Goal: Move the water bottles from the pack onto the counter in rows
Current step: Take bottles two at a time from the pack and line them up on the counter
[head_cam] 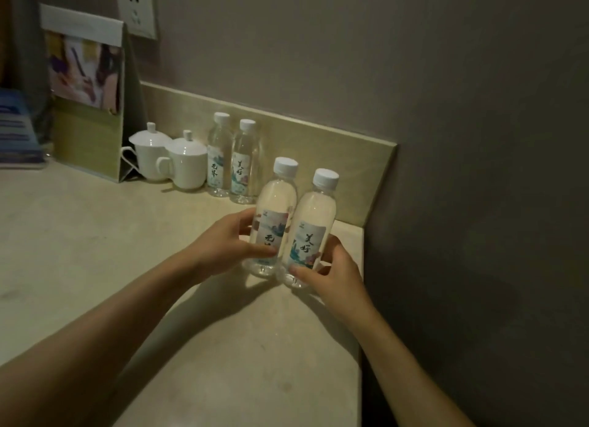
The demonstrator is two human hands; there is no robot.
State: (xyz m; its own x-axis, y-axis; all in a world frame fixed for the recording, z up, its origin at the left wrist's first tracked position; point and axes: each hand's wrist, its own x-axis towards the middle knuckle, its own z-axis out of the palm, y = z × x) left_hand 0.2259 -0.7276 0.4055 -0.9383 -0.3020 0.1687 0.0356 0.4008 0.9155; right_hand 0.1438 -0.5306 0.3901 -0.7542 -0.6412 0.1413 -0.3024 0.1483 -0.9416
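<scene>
Worktop: pale stone, dim corner, grey wall.
Back row: two water bottles beside lidded cups.
Labels: painted flowers, brush characters, 美好 legible.
Left hand: grip clamped on left front bottle.
Right hand: grip clamped on right front bottle, touching its neighbour.

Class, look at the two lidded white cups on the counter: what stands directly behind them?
Behind the two cups only the beige backsplash and the grey wall show. The folded card stand sits to their left, two water bottles to their right. The counter strip directly behind is hidden.
</scene>
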